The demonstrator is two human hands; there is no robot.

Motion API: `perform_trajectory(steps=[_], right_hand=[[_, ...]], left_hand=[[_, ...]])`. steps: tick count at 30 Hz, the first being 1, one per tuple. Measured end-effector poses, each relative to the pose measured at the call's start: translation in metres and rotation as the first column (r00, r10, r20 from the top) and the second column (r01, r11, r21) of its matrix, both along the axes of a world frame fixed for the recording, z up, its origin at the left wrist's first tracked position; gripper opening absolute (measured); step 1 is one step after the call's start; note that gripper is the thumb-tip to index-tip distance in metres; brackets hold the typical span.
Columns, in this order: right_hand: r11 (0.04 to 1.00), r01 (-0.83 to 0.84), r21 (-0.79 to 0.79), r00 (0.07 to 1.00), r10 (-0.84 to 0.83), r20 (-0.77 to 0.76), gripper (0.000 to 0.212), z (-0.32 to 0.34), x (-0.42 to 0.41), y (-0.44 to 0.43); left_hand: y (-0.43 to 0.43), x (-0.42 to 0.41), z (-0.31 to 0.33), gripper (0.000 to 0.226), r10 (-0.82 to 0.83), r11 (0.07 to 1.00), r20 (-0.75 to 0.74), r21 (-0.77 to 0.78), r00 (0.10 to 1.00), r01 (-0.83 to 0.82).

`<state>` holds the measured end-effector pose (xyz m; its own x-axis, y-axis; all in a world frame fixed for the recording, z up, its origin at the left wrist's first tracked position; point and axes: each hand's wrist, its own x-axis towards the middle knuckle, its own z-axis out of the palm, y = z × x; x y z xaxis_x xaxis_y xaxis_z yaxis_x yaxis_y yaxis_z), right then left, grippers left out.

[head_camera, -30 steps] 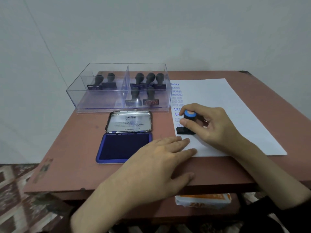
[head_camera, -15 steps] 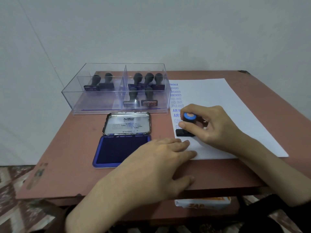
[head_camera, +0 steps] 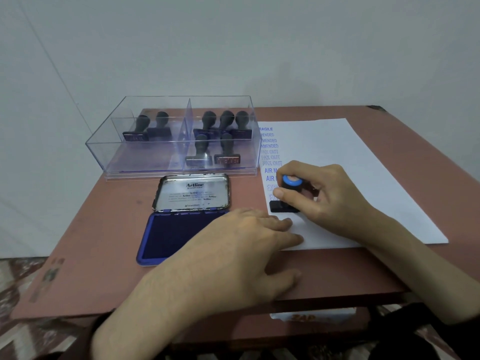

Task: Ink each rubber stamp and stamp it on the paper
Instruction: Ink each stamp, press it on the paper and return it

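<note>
Right hand [head_camera: 324,196] is curled round the stamp [head_camera: 292,182], thumb and fingers pinching the black handle just under its blue cap, so that's a proper grip and not just resting on it. Stamp is upright with its black base down on the paper [head_camera: 350,157] near the sheet's left edge, and it looks like it's touching. It sits at the bottom of a column of blue prints [head_camera: 269,152] running down that edge. I can read AMENDED three times, FAX OUT three times, then AIR something partly hidden behind the hand. The lowest ones are too faint to make out.

Left hand [head_camera: 246,245] is flat and relaxed, fingers straight, holding nothing. Its palm is on the tabletop [head_camera: 104,229] and the fingertips lie over the paper's near left corner.

Just left of it sits the ink pad [head_camera: 168,237], open with the dark blue pad showing. Its shiny lid [head_camera: 193,193] is swung open behind it, Artline printed inside.

Behind that is a clear box [head_camera: 145,165] with a divider, just beside the paper's far left corner. Dark-handled stamps [head_camera: 226,120] stand upright inside, two in the left compartment and five in the right.

Under the tabletop, a white packet [head_camera: 311,317] with orange lettering pokes out on a lower shelf.
</note>
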<state>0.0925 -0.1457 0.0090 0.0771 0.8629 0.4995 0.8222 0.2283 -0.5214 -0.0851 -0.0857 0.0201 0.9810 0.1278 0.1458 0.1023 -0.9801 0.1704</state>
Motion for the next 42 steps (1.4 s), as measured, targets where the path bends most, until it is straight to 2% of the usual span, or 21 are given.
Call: perform_trajectory(steps=[14, 18, 22, 27, 32, 36, 38, 40, 42], right_hand=[[0.999, -0.004, -0.046, 1.000, 0.004, -0.003, 0.014, 0.004, -0.001, -0.002], [1.000, 0.030, 0.006, 0.969, -0.028, -0.247, 0.017, 0.018, 0.007, -0.001], [0.999, 0.043, 0.000, 0.935, -0.040, -0.352, 0.009, 0.020, 0.008, 0.001], [0.996, 0.063, -0.071, 0.822, -0.092, -0.562, 0.006, 0.017, 0.012, 0.006], [0.996, 0.048, -0.069, 0.771, -0.081, -0.631, 0.003, 0.015, 0.014, 0.007], [0.994, 0.074, -0.076, 0.735, -0.106, -0.670, 0.007, 0.014, 0.013, 0.008], [0.993, 0.092, -0.078, 0.714, -0.120, -0.690, 0.009, 0.014, 0.013, 0.010], [0.992, 0.099, -0.082, 0.703, -0.128, -0.700, 0.008, 0.014, 0.012, 0.010], [0.991, 0.099, -0.088, 0.707, -0.132, -0.695, 0.008, 0.015, 0.010, 0.011]], left_hand=[[-0.006, -0.001, 0.011, 0.054, 0.035, 0.999, -0.099, -0.008, 0.994, -0.036], [-0.005, 0.001, 0.015, 0.057, 0.038, 0.999, -0.123, -0.023, 0.992, -0.041], [-0.004, 0.004, 0.017, 0.050, 0.029, 0.999, -0.121, -0.015, 0.992, -0.031], [-0.003, 0.005, 0.016, 0.048, 0.030, 0.999, -0.112, -0.036, 0.993, -0.034], [0.002, 0.005, 0.012, 0.044, 0.024, 0.992, -0.085, -0.124, 0.996, -0.035], [0.009, 0.007, 0.011, 0.043, 0.053, 0.958, -0.017, -0.281, 0.998, -0.056], [0.017, 0.005, 0.010, 0.036, 0.119, 0.922, 0.071, -0.379, 0.990, -0.083], [0.028, 0.001, 0.011, 0.025, 0.227, 0.891, 0.216, -0.440, 0.950, -0.113], [0.044, -0.006, 0.011, 0.023, 0.354, 0.895, 0.364, -0.399, 0.861, -0.199]])
